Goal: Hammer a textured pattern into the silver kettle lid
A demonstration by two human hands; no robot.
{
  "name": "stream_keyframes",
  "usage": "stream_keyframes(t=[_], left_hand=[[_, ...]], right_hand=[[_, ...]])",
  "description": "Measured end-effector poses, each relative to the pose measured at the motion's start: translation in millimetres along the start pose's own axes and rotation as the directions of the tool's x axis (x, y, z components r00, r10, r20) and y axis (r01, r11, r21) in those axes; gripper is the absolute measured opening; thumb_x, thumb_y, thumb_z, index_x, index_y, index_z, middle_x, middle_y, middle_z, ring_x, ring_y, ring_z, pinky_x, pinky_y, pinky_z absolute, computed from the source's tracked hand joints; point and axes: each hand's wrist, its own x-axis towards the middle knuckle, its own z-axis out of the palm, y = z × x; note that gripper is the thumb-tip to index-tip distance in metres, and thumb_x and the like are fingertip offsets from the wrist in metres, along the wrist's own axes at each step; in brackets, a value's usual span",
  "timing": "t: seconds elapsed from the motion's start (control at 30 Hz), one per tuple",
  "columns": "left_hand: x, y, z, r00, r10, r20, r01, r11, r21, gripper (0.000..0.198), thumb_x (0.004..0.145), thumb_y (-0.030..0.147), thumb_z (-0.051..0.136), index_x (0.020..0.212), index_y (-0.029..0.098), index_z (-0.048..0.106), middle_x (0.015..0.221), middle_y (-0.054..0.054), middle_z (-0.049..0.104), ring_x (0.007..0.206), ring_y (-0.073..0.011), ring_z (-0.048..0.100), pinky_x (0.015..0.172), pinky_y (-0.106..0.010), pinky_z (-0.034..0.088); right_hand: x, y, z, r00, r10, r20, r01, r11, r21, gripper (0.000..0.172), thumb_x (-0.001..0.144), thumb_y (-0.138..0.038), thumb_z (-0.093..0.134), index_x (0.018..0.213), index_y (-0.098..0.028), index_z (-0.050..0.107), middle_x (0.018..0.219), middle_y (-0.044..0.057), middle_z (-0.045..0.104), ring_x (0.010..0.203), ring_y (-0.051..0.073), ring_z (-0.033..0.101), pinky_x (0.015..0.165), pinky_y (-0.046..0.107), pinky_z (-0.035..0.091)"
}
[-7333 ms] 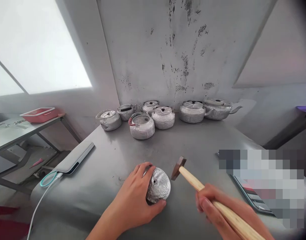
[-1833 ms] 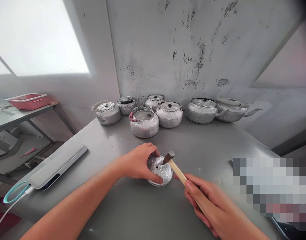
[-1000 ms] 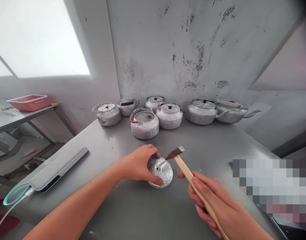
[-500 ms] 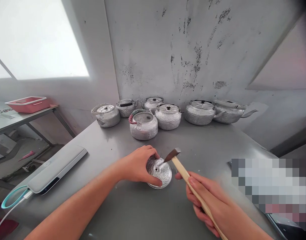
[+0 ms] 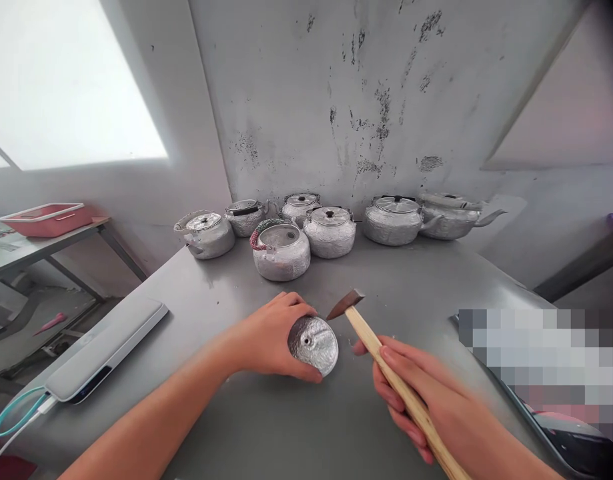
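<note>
My left hand (image 5: 273,337) grips the rim of a round silver kettle lid (image 5: 322,347) with dimpled metal and a small hole in its middle. The lid is tilted on the grey table. In my right hand (image 5: 411,393) is a hammer (image 5: 369,337) with a pale wooden handle and a dark, pointed metal head. Its tip hovers just above the lid's upper right edge, apart from it. Beyond my hands stands a lidless kettle (image 5: 282,257) with a red and green wrapped handle.
Several more silver kettles (image 5: 330,237) line the table's back near the stained wall. A white power bank (image 5: 106,350) with a cable lies at left. On a side table sits a pink basket (image 5: 49,222). A device with a pixelated screen (image 5: 541,367) is at right.
The hammer tip has lifted off the lid's surface to its upper right. The lid, still in my left hand, is tipped and turned slightly. The whole view has shifted a little.
</note>
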Motion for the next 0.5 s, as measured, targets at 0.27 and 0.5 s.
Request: stream_keyframes(t=[0.27, 0.5], left_hand=[[-1.2, 0.7, 0.7, 1.000, 0.009, 0.007, -0.008, 1.000, -0.028, 0.080, 0.066, 0.059, 0.084, 0.136, 0.029, 0.059, 0.133, -0.006, 0.052, 0.119, -0.0273, 0.058, 0.095, -0.033, 0.050], [-0.7, 0.9, 0.0, 1.000, 0.017, 0.010, -0.017, 0.999, -0.028, 0.082, 0.064, 0.058, 0.084, 0.138, 0.032, 0.058, 0.128, -0.005, 0.054, 0.117, -0.0283, 0.057, 0.096, -0.035, 0.050]], right_hand=[[9.2, 17.0, 8.2, 0.993, -0.011, 0.118, 0.013, 1.000, -0.015, 0.026, 0.098, -0.051, 0.039, 0.099, -0.026, 0.046, 0.066, -0.009, 0.048, 0.043, 0.008, 0.040, 0.038, 0.018, 0.039], [12.4, 23.3, 4.9, 0.986, 0.007, 0.165, -0.004, 1.000, -0.022, 0.031, 0.103, -0.052, 0.035, 0.109, -0.025, 0.049, 0.062, -0.010, 0.055, 0.034, 0.006, 0.049, 0.035, 0.016, 0.037]])
